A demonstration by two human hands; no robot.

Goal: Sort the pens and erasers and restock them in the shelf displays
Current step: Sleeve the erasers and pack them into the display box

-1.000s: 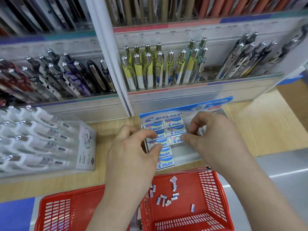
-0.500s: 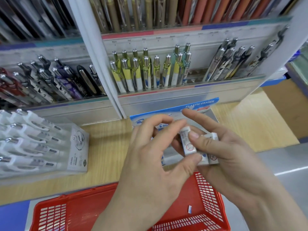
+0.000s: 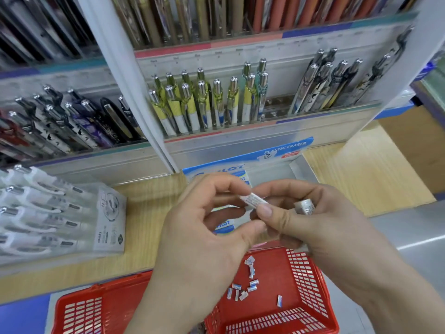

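Eraser [image 3: 254,200] slants upper left to lower right: right hand [image 3: 325,227] pinches its lower end, plus a spare [image 3: 305,206]; left hand [image 3: 199,237] meets the upper end, grip not tellable; box [image 3: 213,170] just behind.

red plastic basket [image 3: 310,280], matt wood-grain shelf [image 3: 366,169]

Cannot read the fine print on the small white wrapped eraser [image 3: 255,201] pinched between left hand [image 3: 199,237] and right hand [image 3: 325,227]. Cannot see most of the blue-and-white cardboard eraser box [image 3: 216,171] behind them.
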